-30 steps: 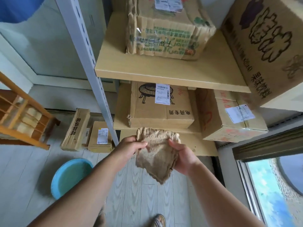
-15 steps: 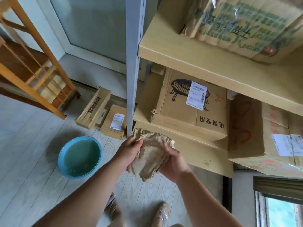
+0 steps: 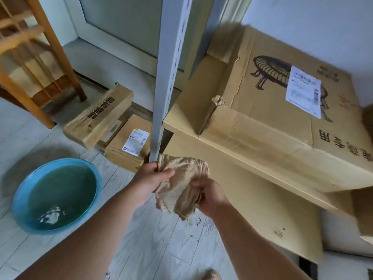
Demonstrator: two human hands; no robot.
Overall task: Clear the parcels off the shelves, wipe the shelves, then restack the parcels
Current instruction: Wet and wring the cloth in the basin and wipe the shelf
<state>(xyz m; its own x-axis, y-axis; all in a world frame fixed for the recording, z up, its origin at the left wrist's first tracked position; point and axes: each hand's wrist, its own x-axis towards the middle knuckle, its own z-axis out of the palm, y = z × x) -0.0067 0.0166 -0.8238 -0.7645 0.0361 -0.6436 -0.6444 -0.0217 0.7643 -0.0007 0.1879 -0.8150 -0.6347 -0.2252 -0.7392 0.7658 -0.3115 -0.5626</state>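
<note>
Brown rag (image 3: 181, 186): we grip it bunched in our left hand (image 3: 150, 182) and right hand (image 3: 210, 196). Left of our hands sits the blue basin (image 3: 20, 199).

At frame centre, a crumpled beige cloth rag (image 3: 181, 184) looks coarse, nubbly and matt. Right of it, the large brown cardboard box with a printed table drawing (image 3: 282, 110) is matt paperboard, creased, torn at its left corner, bearing a smooth white paper label (image 3: 303, 92). It sits on a pale, smooth matt shelf board (image 3: 252, 164). The grey upright post (image 3: 169, 73) looks like painted metal with a dull sheen. At lower left, the round blue plastic basin (image 3: 19, 196) is smooth and slightly glossy. The pale floor (image 3: 151, 239) shows wood grain. The orange wooden frame (image 3: 48, 47) at upper left appears varnished.
</note>
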